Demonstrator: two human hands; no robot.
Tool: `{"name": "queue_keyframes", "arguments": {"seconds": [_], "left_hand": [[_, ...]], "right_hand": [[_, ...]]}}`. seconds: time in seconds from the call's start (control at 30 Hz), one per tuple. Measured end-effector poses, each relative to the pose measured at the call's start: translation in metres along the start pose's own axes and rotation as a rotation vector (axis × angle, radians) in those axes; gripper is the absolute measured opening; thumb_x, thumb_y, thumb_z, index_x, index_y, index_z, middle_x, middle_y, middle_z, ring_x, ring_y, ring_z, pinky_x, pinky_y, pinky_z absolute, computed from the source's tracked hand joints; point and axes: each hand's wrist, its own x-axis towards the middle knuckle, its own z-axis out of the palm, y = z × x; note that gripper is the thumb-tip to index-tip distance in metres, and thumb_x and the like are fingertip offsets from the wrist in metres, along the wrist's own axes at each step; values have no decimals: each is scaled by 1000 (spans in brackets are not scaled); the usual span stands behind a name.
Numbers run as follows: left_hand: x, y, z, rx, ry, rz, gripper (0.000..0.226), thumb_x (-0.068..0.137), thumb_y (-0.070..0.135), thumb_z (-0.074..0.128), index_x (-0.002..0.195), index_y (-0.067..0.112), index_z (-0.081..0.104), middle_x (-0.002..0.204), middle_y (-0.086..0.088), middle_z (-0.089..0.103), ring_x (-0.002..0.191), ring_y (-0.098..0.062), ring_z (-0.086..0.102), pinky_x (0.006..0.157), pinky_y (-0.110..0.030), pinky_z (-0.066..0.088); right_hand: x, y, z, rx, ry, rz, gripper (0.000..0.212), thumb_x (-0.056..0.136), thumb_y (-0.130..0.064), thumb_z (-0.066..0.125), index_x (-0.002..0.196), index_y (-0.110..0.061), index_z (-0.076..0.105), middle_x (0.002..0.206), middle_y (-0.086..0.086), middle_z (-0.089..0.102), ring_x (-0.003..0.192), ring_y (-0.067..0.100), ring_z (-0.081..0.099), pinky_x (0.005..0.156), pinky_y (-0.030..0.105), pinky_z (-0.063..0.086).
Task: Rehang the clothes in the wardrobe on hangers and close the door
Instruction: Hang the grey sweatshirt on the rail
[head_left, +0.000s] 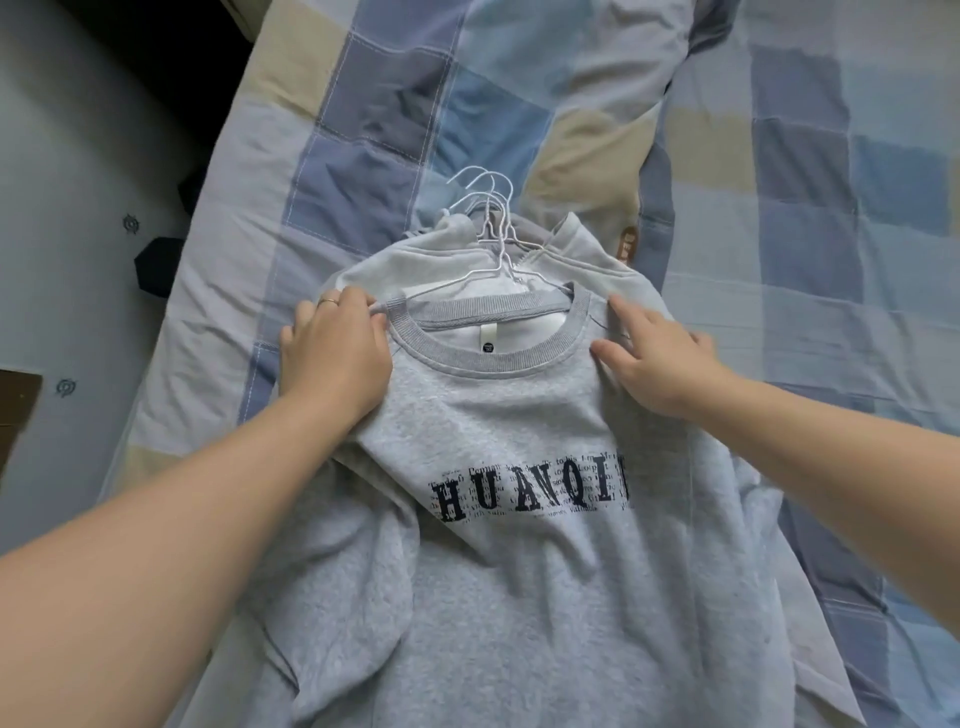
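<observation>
The light grey crew-neck sweatshirt printed HUANQI (498, 447) lies front up on pale grey garments (415, 260) stacked on white wire hangers (488, 218). All of it rests on a blue, grey and beige patchwork quilt (779, 208). The left hand (337, 353) curls round the sweatshirt's shoulder beside the collar. The right hand (660, 364) presses straight fingers on the other shoulder.

Checked bed (810, 218) under grey sweatshirts (519, 597), hangers (485, 218)

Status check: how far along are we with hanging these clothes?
Looks done: the clothes under the sweatshirt seem hangered, their hooks stacked on the bed. In hand: left hand grips one shoulder, right hand presses the other over a hanger. Left: hanging everything in the wardrobe, out of view, and closing its door.
</observation>
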Motion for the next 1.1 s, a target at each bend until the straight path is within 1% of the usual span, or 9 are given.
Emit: {"name": "queue_keyframes", "arguments": {"seconds": [0.13,0.2,0.27,0.33,0.43,0.57,0.7,0.97,1.1], "left_hand": [[-17,4,-17,-109,63,45,19,103,23,42,112,11,54,123,-17,59,113,-39,46,92,-47,34],[-27,7,-31,-175,63,63,17,103,21,42,110,9,53,119,-18,60,109,-39,49,90,-48,36],[-39,12,-49,-210,64,77,16,103,20,42,107,9,52,116,-18,59,107,-40,51,89,-49,39],[-53,19,-67,-234,64,97,14,103,19,43,105,8,52,114,-18,59,104,-40,52,88,-50,40],[-80,30,-94,-261,22,134,14,102,18,45,105,7,53,109,-19,59,101,-40,53,87,-52,42],[-125,44,-132,-271,-38,191,16,101,18,49,104,5,59,105,-20,62,103,-38,55,88,-49,42],[-160,70,-178,-332,-51,288,16,100,18,55,103,6,65,101,-17,66,98,-36,58,86,-44,44],[-189,165,-241,-474,-67,725,14,96,17,63,104,9,72,100,-9,72,92,-30,64,83,-41,48],[-215,236,-251,-508,-101,913,13,96,19,64,103,11,73,95,-5,69,90,-27,63,82,-38,47]], "right_hand": [[-15,0,-20,163,21,26,59,98,-44,50,151,-29,30,151,3,42,136,28,41,109,53,31],[-27,4,-34,223,35,27,48,98,-37,54,144,-26,42,137,6,54,125,30,49,105,52,36],[-43,8,-48,246,34,17,29,99,-30,53,127,-22,58,112,6,63,108,31,56,96,47,43],[-65,14,-62,292,48,-5,14,99,-23,52,100,-17,64,85,3,61,90,30,56,76,37,43],[-107,25,-89,339,91,-34,20,99,-19,53,82,-13,60,69,0,54,74,26,48,60,35,31],[-179,41,-130,403,161,-52,20,96,-18,59,76,-22,60,62,-10,51,67,16,46,61,29,28],[-264,51,-164,447,226,17,12,95,-15,62,97,-10,73,84,5,66,84,22,54,71,28,30],[-430,84,-199,573,575,244,10,93,-15,65,87,-21,71,76,-6,67,75,13,54,66,21,38],[-504,111,-210,591,720,382,10,93,-20,65,86,-24,71,82,-2,70,82,23,61,78,40,47]]}}
